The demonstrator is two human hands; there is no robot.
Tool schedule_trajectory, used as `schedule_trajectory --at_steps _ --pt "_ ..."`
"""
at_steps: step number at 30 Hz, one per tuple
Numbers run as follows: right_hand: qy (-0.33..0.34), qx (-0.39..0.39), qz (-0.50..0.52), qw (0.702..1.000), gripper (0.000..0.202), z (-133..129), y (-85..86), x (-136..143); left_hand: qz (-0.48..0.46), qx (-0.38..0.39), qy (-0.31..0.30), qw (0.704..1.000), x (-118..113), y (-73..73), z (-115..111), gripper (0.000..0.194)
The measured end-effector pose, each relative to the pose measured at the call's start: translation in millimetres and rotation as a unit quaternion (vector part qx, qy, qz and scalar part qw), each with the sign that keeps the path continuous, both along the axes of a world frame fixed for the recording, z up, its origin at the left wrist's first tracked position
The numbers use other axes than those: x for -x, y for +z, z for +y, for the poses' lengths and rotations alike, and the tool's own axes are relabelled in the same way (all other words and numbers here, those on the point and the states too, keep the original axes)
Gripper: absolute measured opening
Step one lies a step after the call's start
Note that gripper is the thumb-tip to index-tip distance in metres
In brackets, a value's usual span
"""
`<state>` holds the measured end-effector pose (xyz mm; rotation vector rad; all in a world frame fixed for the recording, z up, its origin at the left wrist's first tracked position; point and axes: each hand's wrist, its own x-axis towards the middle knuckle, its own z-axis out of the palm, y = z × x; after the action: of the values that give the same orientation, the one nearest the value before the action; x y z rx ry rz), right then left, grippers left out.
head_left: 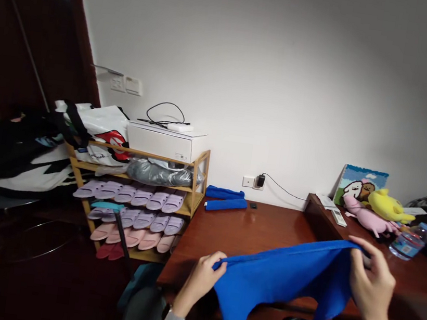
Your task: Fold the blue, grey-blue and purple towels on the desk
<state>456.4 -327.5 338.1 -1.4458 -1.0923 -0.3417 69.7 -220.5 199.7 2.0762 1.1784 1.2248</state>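
A blue cloth (281,274) is stretched between my two hands above the front edge of the desk (263,229). My left hand (204,274) pinches its left upper corner. My right hand (370,280) grips the right upper corner, a little higher than the left. The cloth's lower edge hangs loose, with corners drooping at both ends. Two folded blue cloths (225,203) lie at the desk's back left, apart from my hands.
On the left, a wooden rack (198,184) holds several slippers (146,219), a white box (164,140) and a bag (110,125). On the raised right part are plush toys (371,217), a water bottle (409,241) and a remote (338,217). A charger (261,180) is plugged into the wall.
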Motion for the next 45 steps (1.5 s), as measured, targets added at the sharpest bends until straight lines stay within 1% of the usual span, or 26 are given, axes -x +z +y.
schedule_trajectory --at_steps 3,4,6,8,10,13,15,17,19,21,23,25,28,31,34,37,39,41,43,45 --pt "-0.042 -0.001 0.026 0.999 0.058 -4.5 12.9 -19.9 0.026 0.07 -0.01 0.997 37.3 13.0 6.0 0.022" --pt "-0.046 0.004 0.026 0.999 0.057 -5.8 14.1 -26.7 0.037 0.084 -0.004 0.996 49.9 17.2 8.6 0.025" --pt "-0.039 0.029 0.022 0.999 0.055 -8.0 11.0 -42.2 0.058 0.091 0.016 0.994 73.7 25.3 15.3 0.031" --pt "-0.021 0.069 0.023 0.997 0.053 -8.1 1.5 -60.2 0.079 0.079 0.04 0.993 94.0 32.2 23.8 0.034" --pt "0.007 0.109 0.032 0.993 0.053 -4.7 -12.8 -79.7 0.117 0.066 0.058 0.989 108.7 36.2 33.3 0.034" --pt "0.071 0.161 0.036 0.984 0.058 7.8 -37.6 -105.4 0.219 0.072 0.076 0.97 118.5 34.5 46.9 0.031" --pt "0.102 0.193 0.035 0.975 0.062 18.1 -52.6 -116.7 0.284 0.077 0.102 0.95 118.8 29.3 55.0 0.03" --pt "0.115 0.214 0.043 0.969 0.066 27.1 -63.7 -122.0 0.336 0.08 0.142 0.928 117.3 22.8 62.6 0.031" --pt "0.122 0.224 0.06 0.965 0.07 33.6 -70.2 -122.3 0.377 0.095 0.175 0.905 116.4 16.2 70.2 0.031" --pt "0.138 0.236 0.075 0.959 0.073 37.1 -72.8 -119.8 0.399 0.115 0.19 0.89 117.2 9.9 77.2 0.03" --pt "0.161 0.251 0.082 0.951 0.073 37.6 -73.0 -117.4 0.396 0.112 0.192 0.891 119.6 3.7 82.7 0.03" --pt "0.179 0.26 0.082 0.945 0.071 35.8 -72.7 -117.4 0.378 0.076 0.199 0.901 123.0 -2.4 86.5 0.033" --pt "0.18 0.252 0.088 0.947 0.068 32.2 -75.0 -123.0 0.356 0.007 0.233 0.905 127.3 -11.2 91.4 0.042" --pt "0.174 0.245 0.097 0.949 0.066 36.9 -84.9 -131.3 0.347 -0.025 0.259 0.901 126.8 -19.2 100.9 0.047" --pt "0.161 0.257 0.089 0.949 0.065 57.9 -107.8 -138.7 0.334 -0.016 0.24 0.911 119.8 -28.0 118.8 0.045" --pt "0.111 0.295 0.059 0.947 0.061 92.8 -143.1 -143.1 0.34 0.017 0.212 0.916 107.7 -39.3 142.3 0.04" --pt "0.067 0.356 0.038 0.931 0.054 119.2 -168.0 -142.8 0.349 0.033 0.207 0.913 98.2 -48.1 158.2 0.036" --pt "0.03 0.417 0.017 0.908 0.048 144.8 -189.5 -138.9 0.352 0.042 0.212 0.911 88.9 -57.2 173.2 0.033" --pt "0.01 0.447 0.001 0.895 0.046 167.9 -206.0 -131.9 0.354 0.049 0.221 0.908 81.2 -66.2 187.2 0.032" --pt "-0.002 0.454 -0.003 0.891 0.049 187.5 -218.8 -123.8 0.357 0.056 0.231 0.903 76.1 -74.9 200.1 0.033"
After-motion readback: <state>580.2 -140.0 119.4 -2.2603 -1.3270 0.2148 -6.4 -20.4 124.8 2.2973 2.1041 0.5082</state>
